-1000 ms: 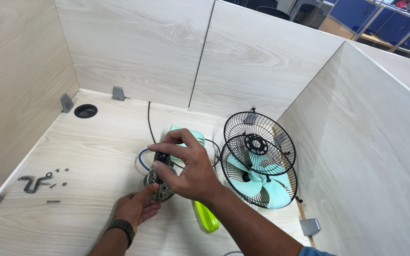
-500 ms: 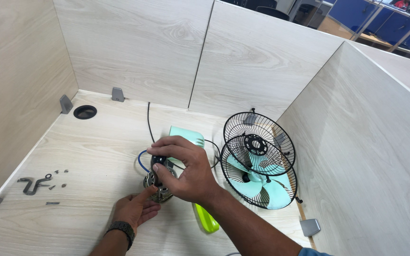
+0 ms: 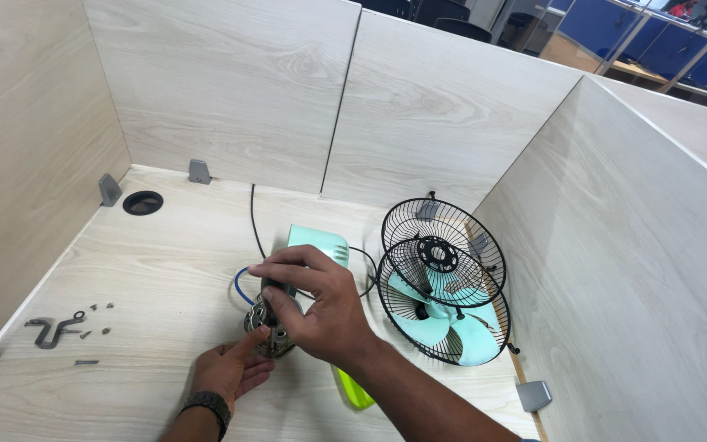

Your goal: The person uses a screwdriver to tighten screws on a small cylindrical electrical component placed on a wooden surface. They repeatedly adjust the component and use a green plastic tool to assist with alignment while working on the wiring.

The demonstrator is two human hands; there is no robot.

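Note:
My right hand (image 3: 321, 307) is closed over the top of a small metal fan motor (image 3: 267, 327) with blue and black wires. From below, my left hand (image 3: 231, 370), a dark watch on its wrist, touches the motor with its fingertips. A mint-green fan housing (image 3: 321, 244) lies just behind the motor. To the right, two black wire fan guards (image 3: 443, 254) lean against the partition, with a mint-green fan blade (image 3: 443, 327) behind the front one.
A yellow-green tool handle (image 3: 353, 393) lies under my right forearm. Small screws and a grey metal bracket (image 3: 55, 330) lie at the left of the wooden desk. A round cable hole (image 3: 142, 202) is at the back left. Wooden partitions enclose the desk.
My right hand has shifted slightly on the motor, uncovering more of the mint-green housing behind it. The left hand stays under the motor.

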